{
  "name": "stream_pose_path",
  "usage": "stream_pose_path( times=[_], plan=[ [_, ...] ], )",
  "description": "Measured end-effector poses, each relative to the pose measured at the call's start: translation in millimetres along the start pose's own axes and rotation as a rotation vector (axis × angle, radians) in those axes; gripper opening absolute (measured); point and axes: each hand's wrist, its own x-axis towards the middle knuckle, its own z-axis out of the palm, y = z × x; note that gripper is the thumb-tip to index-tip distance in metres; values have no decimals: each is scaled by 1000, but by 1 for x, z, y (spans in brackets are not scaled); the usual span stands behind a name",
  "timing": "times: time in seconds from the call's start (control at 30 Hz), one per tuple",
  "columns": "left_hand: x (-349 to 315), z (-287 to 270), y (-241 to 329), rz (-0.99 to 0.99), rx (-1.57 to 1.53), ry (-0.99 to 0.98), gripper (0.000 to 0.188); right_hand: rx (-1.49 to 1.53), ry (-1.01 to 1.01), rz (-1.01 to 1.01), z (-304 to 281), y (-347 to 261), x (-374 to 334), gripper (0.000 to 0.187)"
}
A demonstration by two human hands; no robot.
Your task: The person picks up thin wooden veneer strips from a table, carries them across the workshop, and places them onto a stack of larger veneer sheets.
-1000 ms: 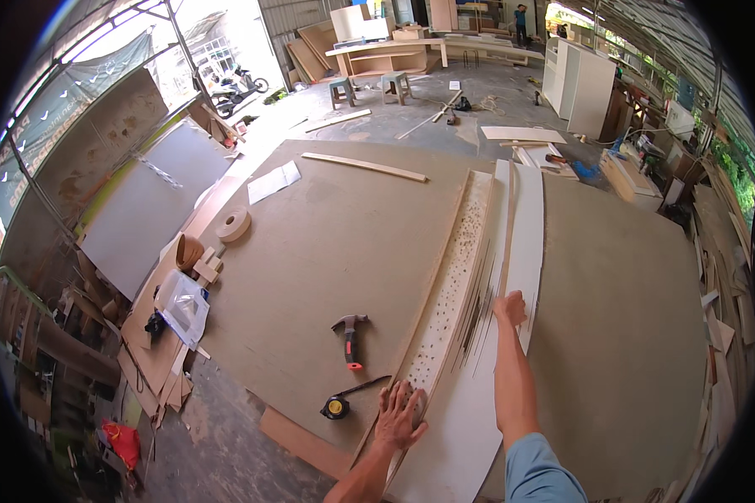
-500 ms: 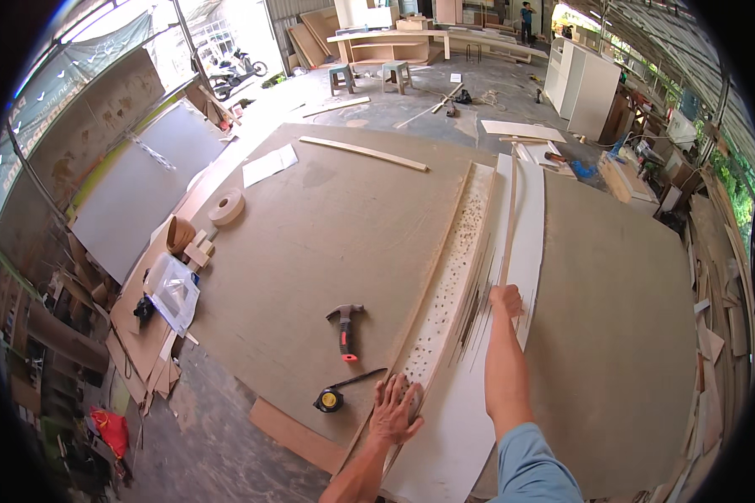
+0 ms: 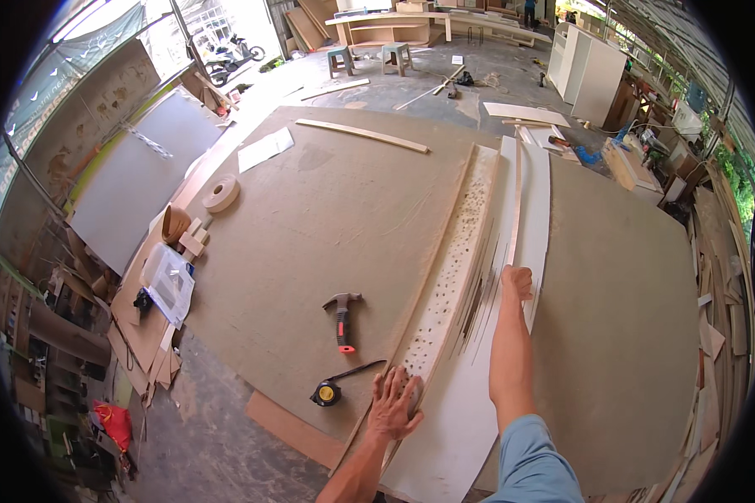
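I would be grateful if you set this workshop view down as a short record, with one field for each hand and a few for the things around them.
Left hand: fingers spread, flat on the near end of a long dark-spotted strip
Right hand: closed on a thin wooden strip
Under thin strip: long white panel
Work surface: large brown sheet
Tools, left of spotted strip: claw hammer; tape measure, nearer the person
Far left of surface: pale tape roll; white paper
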Motion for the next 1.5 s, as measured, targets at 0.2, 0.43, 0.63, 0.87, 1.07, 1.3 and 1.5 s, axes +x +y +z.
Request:
stream_pose_path(
  times=[0.2,0.43,0.63,0.87,1.07,1.3,1.5],
  plan=[
    [7,-2,13,97,-37,-18,78,492,-256,-412,7,81,112,33],
    [-17,6,-9,40,-4,41,77,1214,-841,-216,-70,135,-124,39],
    [-19,28,-24,106,-63,196,63,1056,-962,-359,-109,211,-348,26],
    [-71,-55,-46,20,-1658,-262,56,352,-728,-1110,-85,284,-481,16],
    [-229,-196,-115,168,-1657,48,40,81,-602,-1605,-29,289,-553,24],
    [-451,-305,-232,64,-1005,558,33,215,-906,-1349,49,250,-682,36],
    [-652,-337,-286,-177,-1137,1143,27,-28,-1165,-1238,168,256,-722,18]
  ],
)
